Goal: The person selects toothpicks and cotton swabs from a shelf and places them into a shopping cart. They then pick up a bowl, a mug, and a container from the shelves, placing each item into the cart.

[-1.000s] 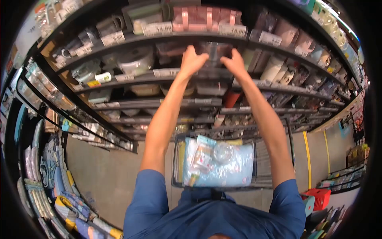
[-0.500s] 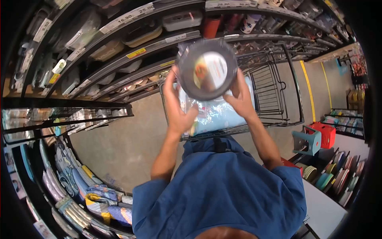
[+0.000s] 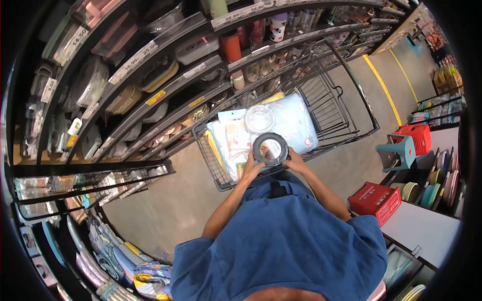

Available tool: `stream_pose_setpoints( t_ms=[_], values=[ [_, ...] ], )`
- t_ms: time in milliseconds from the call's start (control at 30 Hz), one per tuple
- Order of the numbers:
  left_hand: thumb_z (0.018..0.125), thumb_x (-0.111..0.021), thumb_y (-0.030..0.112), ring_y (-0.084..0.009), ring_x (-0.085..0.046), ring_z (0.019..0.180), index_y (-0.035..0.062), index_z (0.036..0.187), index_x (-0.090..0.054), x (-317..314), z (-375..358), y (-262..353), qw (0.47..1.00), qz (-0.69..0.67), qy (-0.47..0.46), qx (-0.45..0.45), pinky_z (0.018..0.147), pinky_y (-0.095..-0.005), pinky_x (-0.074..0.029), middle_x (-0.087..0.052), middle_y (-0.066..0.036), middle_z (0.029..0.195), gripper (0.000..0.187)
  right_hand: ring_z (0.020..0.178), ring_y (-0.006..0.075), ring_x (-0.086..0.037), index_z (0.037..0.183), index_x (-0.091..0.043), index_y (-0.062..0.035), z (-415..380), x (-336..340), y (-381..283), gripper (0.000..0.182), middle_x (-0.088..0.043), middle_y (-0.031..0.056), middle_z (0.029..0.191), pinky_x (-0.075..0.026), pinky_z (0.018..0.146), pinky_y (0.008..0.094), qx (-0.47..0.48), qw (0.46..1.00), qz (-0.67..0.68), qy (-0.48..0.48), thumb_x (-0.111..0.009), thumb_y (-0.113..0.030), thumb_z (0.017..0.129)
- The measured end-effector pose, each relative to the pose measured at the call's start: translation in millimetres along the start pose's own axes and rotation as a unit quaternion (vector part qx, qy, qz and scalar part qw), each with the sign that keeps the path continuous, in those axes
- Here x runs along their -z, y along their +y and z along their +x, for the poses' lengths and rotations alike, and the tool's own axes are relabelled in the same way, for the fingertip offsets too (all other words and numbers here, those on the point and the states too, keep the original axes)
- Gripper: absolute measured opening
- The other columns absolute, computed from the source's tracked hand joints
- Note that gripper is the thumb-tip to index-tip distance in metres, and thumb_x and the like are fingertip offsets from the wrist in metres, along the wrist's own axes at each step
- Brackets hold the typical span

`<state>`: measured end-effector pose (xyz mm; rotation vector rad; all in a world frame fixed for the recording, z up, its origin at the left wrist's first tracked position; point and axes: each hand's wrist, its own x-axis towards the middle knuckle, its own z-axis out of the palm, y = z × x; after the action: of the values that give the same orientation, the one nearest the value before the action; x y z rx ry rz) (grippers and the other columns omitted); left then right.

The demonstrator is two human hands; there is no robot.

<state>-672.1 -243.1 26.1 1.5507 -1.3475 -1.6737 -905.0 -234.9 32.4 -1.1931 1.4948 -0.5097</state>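
Between my two hands is a round black food container (image 3: 261,145) with a printed label on its face. My left hand (image 3: 250,168) grips its lower left edge, and my right hand (image 3: 295,162) grips the lower right one. It is held over the near side of a black wire shopping cart (image 3: 346,131). Just beyond it in the cart sits a round clear plastic container (image 3: 260,118). A plastic-wrapped light blue bundle (image 3: 298,123) fills the cart's middle, with white packages (image 3: 238,140) on the left.
Shelves with price labels (image 3: 133,62) curve along the far side, holding containers and cups. Folded textiles (image 3: 108,253) lie at lower left. On the right are a red box (image 3: 374,200), a blue-grey stool (image 3: 399,153) and a red stool (image 3: 419,138).
Both hands have brought the black container down and closer to my body, from up in front of the shelves. The clear round container and white packages in the cart now show.
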Motion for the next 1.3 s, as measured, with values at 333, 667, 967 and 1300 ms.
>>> stream_pose_setpoints(
  t_ms=[333, 667, 967, 1300],
  values=[
    [0.075, -0.066, 0.021, -0.0307, -0.053, 0.117, -0.0053, 0.136, -0.035, -4.1, -9.7, -50.2, 0.988, -0.016, 0.125, 0.086, 0.095, -0.0347, -0.043, -0.048, -0.026, 0.132, 0.073, 0.102, 0.0407, -0.059, 0.112, -0.055, 0.0045, 36.2, 10.4, 13.5, 0.059, -0.061, 0.0279, 0.107, -0.046, 0.09, 0.0428, 0.053, 0.959, -0.267, -0.084, -0.064, -0.036, 0.07],
    [0.071, -0.063, 0.007, -0.0315, -0.055, 0.098, -0.0046, 0.127, -0.045, -90.7, -115.3, -38.9, 0.933, 0.176, 0.313, -0.032, 0.082, -0.0395, -0.046, -0.052, -0.021, 0.11, 0.06, 0.099, 0.0282, -0.063, 0.099, -0.068, -0.0055, -17.2, 148.5, 22.5, 0.054, -0.066, 0.0167, 0.104, -0.046, 0.081, 0.0448, -0.064, 0.866, -0.495, 0.033, -0.045, -0.052, 0.087],
    [0.08, -0.064, 0.025, -0.0436, -0.041, 0.123, -0.0039, 0.133, -0.038, -36.6, -128.9, -113.7, 0.822, 0.327, 0.466, 0.022, 0.105, -0.0452, -0.033, -0.041, -0.028, 0.134, 0.065, 0.098, 0.0273, -0.065, 0.098, -0.071, -0.0078, -14.2, 159.6, 30.4, 0.052, -0.068, 0.0137, 0.103, -0.045, 0.082, 0.0407, -0.064, 0.877, -0.476, 0.028, -0.047, -0.052, 0.085],
    [0.088, -0.056, 0.037, -0.0429, -0.054, 0.103, 0.0099, 0.142, -0.012, 18.8, -107.1, -107.1, 0.892, -0.226, 0.304, 0.247, 0.069, -0.0503, -0.054, -0.035, -0.023, 0.137, 0.075, 0.094, 0.0264, -0.066, 0.097, -0.072, -0.0086, -30.5, 185.2, 40.7, 0.047, -0.07, 0.0122, 0.098, -0.05, 0.076, 0.0374, -0.082, 0.88, -0.461, 0.074, -0.054, -0.05, 0.082]
  ],
)
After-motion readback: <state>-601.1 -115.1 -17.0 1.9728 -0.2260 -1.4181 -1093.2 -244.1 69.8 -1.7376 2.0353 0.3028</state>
